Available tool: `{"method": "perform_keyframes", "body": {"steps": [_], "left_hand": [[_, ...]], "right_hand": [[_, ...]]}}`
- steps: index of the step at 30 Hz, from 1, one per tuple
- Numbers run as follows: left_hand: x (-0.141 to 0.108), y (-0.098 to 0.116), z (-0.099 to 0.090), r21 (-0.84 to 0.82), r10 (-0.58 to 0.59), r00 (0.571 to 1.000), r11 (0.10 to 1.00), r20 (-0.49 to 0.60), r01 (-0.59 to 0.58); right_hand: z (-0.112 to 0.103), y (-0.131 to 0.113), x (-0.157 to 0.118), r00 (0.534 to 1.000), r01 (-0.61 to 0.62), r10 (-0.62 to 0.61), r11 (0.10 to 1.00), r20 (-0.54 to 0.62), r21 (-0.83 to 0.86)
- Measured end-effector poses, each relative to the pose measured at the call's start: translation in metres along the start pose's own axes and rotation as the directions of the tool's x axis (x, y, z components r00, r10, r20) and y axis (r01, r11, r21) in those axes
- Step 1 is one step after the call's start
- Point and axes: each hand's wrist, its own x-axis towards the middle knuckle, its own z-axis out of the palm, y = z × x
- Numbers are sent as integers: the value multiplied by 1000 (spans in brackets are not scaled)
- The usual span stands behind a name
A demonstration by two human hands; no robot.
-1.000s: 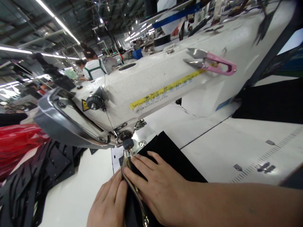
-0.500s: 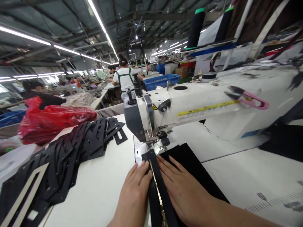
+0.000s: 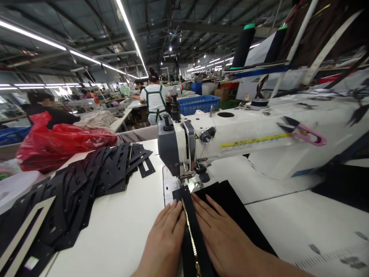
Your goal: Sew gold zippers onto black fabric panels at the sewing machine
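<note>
A black strip [image 3: 180, 193] with a gold-toothed zipper [image 3: 189, 232] in its slot lies lengthwise before me, its far end just in front of the sewing machine's presser foot [image 3: 187, 176]. My left hand [image 3: 164, 240] lies on the strip's left edge, fingers stretched forward and flat. On the other side, my right hand [image 3: 223, 236] rests flat with fingers extended, along the strip's right edge and over black fabric [image 3: 236, 207]. A gold zipper pull [image 3: 197, 268] shows near the bottom edge. The sewing machine [image 3: 173, 150] stands just beyond my fingertips.
Many black slotted pieces [image 3: 95, 173] overlap on the left of the white table [image 3: 115, 227], with a beige slotted piece [image 3: 25, 231] on top. Behind them sits a red plastic bag [image 3: 66, 142]. Pink-handled thread snips [image 3: 309, 134] rest on the machine arm. Co-workers sit beyond.
My view has shifted slightly, so the machine appears a little farther right and lower. Both hands remain flat beside the zipper, and the strip's end sits slightly lower in view.
</note>
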Motion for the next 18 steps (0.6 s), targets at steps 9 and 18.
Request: {"method": "perform_keyframes", "body": {"steps": [9, 18], "left_hand": [[25, -4, 8, -85, -7, 1000, 996, 22, 8], [35, -15, 22, -90, 21, 999, 996, -30, -24]], "right_hand": [[0, 15, 5, 997, -24, 20, 998, -78, -51], [0, 34, 15, 997, 28, -38, 991, -71, -134]]}}
